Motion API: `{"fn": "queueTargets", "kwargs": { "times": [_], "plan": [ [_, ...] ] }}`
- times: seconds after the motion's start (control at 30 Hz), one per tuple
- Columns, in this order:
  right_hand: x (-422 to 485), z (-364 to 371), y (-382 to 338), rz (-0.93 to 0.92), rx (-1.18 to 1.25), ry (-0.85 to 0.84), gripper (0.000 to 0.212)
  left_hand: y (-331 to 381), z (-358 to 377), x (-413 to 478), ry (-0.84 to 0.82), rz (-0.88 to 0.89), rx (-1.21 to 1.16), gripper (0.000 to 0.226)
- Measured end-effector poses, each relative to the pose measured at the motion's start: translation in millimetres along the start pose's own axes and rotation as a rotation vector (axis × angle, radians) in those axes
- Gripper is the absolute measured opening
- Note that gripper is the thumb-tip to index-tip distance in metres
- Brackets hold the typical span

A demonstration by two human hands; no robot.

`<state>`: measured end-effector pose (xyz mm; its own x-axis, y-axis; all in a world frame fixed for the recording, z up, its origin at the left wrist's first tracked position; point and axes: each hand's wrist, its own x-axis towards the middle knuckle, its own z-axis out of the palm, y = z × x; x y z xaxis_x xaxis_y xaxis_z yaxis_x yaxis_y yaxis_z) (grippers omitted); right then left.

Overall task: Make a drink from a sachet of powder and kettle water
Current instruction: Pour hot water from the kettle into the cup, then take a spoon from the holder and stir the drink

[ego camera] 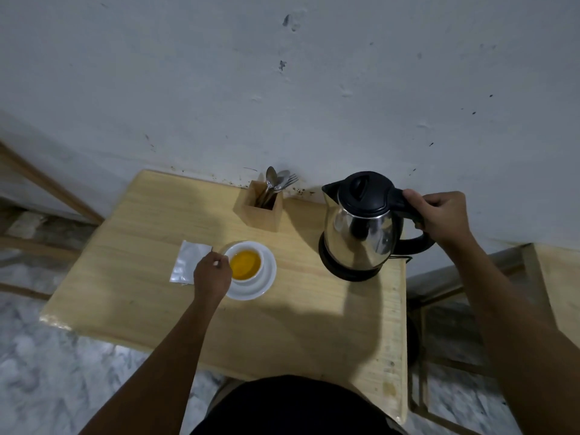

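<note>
A white cup (pixel 251 246) holding orange-yellow liquid stands on a white saucer (pixel 266 277) near the middle of the wooden table (pixel 150 309). My left hand (pixel 212 274) rests against the cup's left side, fingers curled at its rim or handle. A silver sachet (pixel 190 260) lies flat just left of the cup. A steel kettle (pixel 361 230) with a black lid sits on its black base at the right. My right hand (pixel 439 215) is closed around the kettle's black handle.
A wooden cutlery holder (pixel 260 205) with spoons and a fork stands at the back by the wall. The table's right edge lies just past the kettle. Another wooden frame (pixel 533 277) stands to the right over a marble floor.
</note>
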<state>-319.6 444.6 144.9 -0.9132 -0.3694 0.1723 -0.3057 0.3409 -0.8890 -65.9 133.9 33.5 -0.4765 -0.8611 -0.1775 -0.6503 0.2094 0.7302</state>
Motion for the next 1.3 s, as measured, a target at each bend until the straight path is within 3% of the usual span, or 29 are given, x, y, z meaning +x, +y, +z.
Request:
{"fn": "queueTargets", "kwargs": {
  "times": [0.23, 0.33, 0.43, 0.6, 0.73, 0.87, 1.07, 1.2, 1.3],
  "plan": [
    [5.5, -3.3, 15.7, 0.021, 0.031, -0.097, 0.071, -0.5, 0.2, -0.4, -0.019, -0.042, -0.026, 0.028],
    [1.8, -5.6, 25.4, 0.063, 0.086, -0.077, 0.081, -0.4, -0.4, 0.5, -0.021, -0.025, -0.015, 0.025],
    [-4.0, -7.5, 30.4, 0.113, 0.121, -0.042, 0.07, -0.9, -0.1, 0.1, -0.035, -0.024, -0.007, 0.024],
    [-4.6, -2.2, 27.1, 0.094, 0.114, -0.016, 0.078, -4.2, 0.3, 0.9, -0.029, -0.017, -0.011, 0.024],
    [-10.1, 2.2, 26.7, 0.07, 0.03, 0.063, 0.079, -3.2, 0.8, 0.5, -0.046, -0.029, -0.019, 0.025],
    [-25.3, 13.2, 20.7, 0.085, -0.112, 0.246, 0.043, -2.0, -1.3, 0.9, -0.071, -0.035, -0.011, 0.027],
    [-38.2, 36.9, -2.5, 0.219, -0.219, 0.391, 0.043, -1.9, -7.0, 3.6, -0.126, -0.033, 0.01, 0.031],
    [-49.2, 61.2, -35.7, 0.095, -0.403, 0.412, 0.037, -0.4, -13.3, 7.0, -0.185, -0.045, 0.043, 0.031],
    [-54.5, 88.8, -64.7, -0.161, -0.493, 0.405, 0.027, -3.4, -17.7, 16.1, -0.266, -0.047, 0.071, 0.033]
  ]
}}
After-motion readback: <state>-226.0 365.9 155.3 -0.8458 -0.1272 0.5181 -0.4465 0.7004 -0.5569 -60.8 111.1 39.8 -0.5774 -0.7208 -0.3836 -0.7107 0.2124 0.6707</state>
